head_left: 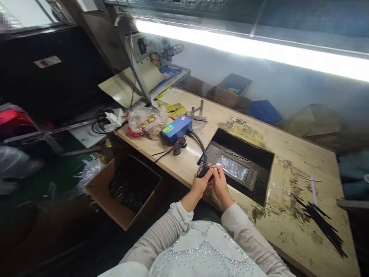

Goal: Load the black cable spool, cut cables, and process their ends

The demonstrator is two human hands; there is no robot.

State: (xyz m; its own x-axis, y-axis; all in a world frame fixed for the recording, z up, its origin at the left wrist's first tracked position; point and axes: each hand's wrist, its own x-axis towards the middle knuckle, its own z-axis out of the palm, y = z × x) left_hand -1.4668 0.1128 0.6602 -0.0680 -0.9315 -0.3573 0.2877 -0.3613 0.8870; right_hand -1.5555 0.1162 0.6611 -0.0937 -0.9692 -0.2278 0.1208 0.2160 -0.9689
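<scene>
My left hand point(200, 186) is closed around a small black piece dotted with shiny studs point(202, 169); its exact kind I cannot make out. Close against it, my right hand point(220, 186) has its fingers pinched together at the piece's right end, and whatever lies between those fingertips is hidden. Just above the hands ends a black flexible gooseneck point(198, 141), which comes from a blue box point(176, 129) with a green and yellow label. Whether the gooseneck touches the black piece is unclear. Two round dark pieces point(179, 145) lie beside the box.
A recess point(245, 138) in the wooden table point(291, 154) holds a metal plate with a shiny panel. Black strips point(325, 227) lie at right. A plastic bag point(147, 120) sits at left. Below the edge stands a cardboard box point(111, 204) of black items. A lamp tube point(245, 44) hangs above.
</scene>
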